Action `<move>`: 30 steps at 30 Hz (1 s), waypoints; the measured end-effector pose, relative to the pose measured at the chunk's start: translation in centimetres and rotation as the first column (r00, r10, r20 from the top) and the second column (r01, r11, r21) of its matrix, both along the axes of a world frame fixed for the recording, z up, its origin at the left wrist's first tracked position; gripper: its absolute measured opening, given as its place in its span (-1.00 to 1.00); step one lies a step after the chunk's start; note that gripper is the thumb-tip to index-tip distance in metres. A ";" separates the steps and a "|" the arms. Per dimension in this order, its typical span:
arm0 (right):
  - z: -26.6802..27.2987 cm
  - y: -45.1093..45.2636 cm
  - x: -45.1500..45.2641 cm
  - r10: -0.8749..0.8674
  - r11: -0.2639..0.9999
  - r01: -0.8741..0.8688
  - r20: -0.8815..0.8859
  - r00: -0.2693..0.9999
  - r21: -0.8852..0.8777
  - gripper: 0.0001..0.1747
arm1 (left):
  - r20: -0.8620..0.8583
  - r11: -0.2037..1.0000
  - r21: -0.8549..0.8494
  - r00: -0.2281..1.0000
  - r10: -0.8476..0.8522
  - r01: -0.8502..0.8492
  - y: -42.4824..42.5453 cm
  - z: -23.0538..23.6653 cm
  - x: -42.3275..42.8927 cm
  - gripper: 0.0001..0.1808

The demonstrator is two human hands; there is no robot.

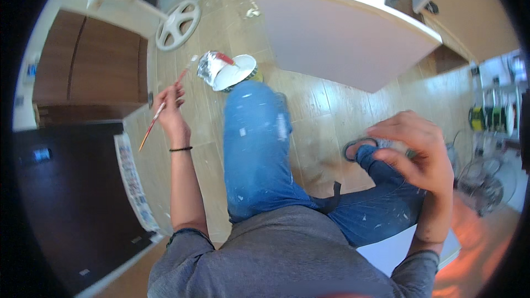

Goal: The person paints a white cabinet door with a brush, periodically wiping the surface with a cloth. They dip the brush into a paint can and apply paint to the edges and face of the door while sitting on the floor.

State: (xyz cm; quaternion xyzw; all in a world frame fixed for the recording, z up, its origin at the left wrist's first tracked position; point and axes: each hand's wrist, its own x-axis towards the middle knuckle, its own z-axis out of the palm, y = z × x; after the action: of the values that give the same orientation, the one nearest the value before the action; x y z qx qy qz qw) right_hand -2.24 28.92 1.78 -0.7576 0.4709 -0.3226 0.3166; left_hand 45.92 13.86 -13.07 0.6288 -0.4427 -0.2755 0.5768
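My left hand (169, 109) is closed around the handle of a thin paintbrush (182, 75), whose pale tip points up and away from me, left of a paint container. The container (238, 75) stands on the floor beyond my knee, with white paint inside. Crumpled foil (209, 66) covers its left side, and a red-handled tool (225, 58) lies across its rim. My right hand (414, 149) is raised over my bent leg at the right, fingers curved and apart from the thumb, with nothing seen in it.
A pale cabinet panel (343, 37) stands ahead to the right. The white base of a pedestal fan (178, 25) rests at the upper left. Dark and brown doors (78, 198) are on the left. A wire fan (482, 186) and a green-labelled can (490, 119) are at the far right.
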 end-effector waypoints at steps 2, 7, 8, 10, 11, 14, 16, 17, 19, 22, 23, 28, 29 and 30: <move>0.3 0.2 -0.9 -0.148 0.988 0.149 -0.026 0.989 0.040 -0.68 | -0.007 0.994 0.108 1.000 0.009 -0.008 0.5 -3.8 0.7 -0.81; -1.5 4.5 -4.7 -0.454 0.876 0.458 -0.065 0.889 0.153 -0.69 | 0.101 0.987 0.158 0.993 -0.056 0.040 -0.5 -11.9 1.6 -0.80; -2.4 5.6 -5.9 -0.528 0.830 0.524 -0.034 0.849 0.192 -0.67 | 0.111 0.986 0.158 0.991 -0.070 0.052 -1.0 -12.8 1.3 -0.80; -4.6 7.6 -8.3 -0.666 0.717 0.634 0.018 0.746 0.289 -0.64 | 0.144 0.980 0.164 0.980 -0.135 0.111 -1.7 -14.2 1.2 -0.81; -5.7 8.3 -9.1 -0.707 0.674 0.672 0.003 0.708 0.307 -0.63 | 0.153 0.975 0.175 0.974 -0.167 0.139 -2.6 -15.2 0.9 -0.81; -8.4 10.1 -11.5 -0.766 0.557 0.719 -0.077 0.638 0.416 -0.60 | 0.253 0.949 0.232 0.929 -0.270 0.213 -5.3 -16.8 -0.4 -0.82; -8.5 9.6 -11.0 -0.782 0.556 0.739 -0.060 0.620 0.380 -0.60 | 0.406 0.928 0.325 0.858 -0.314 0.185 -6.4 -16.4 -1.3 -0.83; -8.5 9.3 -10.8 -0.790 0.555 0.750 -0.053 0.610 0.361 -0.60 | 0.475 0.915 0.368 0.812 -0.339 0.167 -6.8 -16.5 -1.7 -0.84; -8.7 9.2 -10.8 -0.777 0.557 0.735 -0.069 0.625 0.387 -0.59 | 0.523 0.894 0.374 0.740 -0.422 0.246 -7.8 -17.5 -1.9 -0.83; -8.7 8.9 -10.7 -0.768 0.550 0.734 -0.103 0.632 0.400 -0.60 | 0.562 0.841 0.446 0.636 -0.529 0.305 -9.2 -19.9 -2.4 -0.79; -8.7 8.9 -10.7 -0.767 0.545 0.737 -0.117 0.631 0.400 -0.60 | 0.578 0.841 0.454 0.621 -0.530 0.296 -9.7 -20.7 -2.7 -0.79; -8.6 8.3 -10.2 -0.770 0.523 0.754 -0.158 0.618 0.398 -0.61 | 0.567 0.821 0.528 0.629 -0.532 0.218 -11.3 -22.6 -2.8 -0.78; -8.6 8.0 -10.0 -0.774 0.521 0.754 -0.152 0.615 0.400 -0.61 | 0.537 0.821 0.525 0.662 -0.523 0.222 -11.5 -22.9 -2.5 -0.77; -8.5 8.0 -9.9 -0.781 0.513 0.758 -0.148 0.607 0.402 -0.61 | 0.504 0.820 0.523 0.691 -0.518 0.233 -11.8 -22.7 -2.5 -0.76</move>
State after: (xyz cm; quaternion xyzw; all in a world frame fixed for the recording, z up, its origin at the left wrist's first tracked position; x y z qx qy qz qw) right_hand -12.13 36.92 -6.71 -0.3729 0.8068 -0.3376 0.3098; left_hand 43.38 2.05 -35.80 0.6846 -0.6604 -0.2533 0.1762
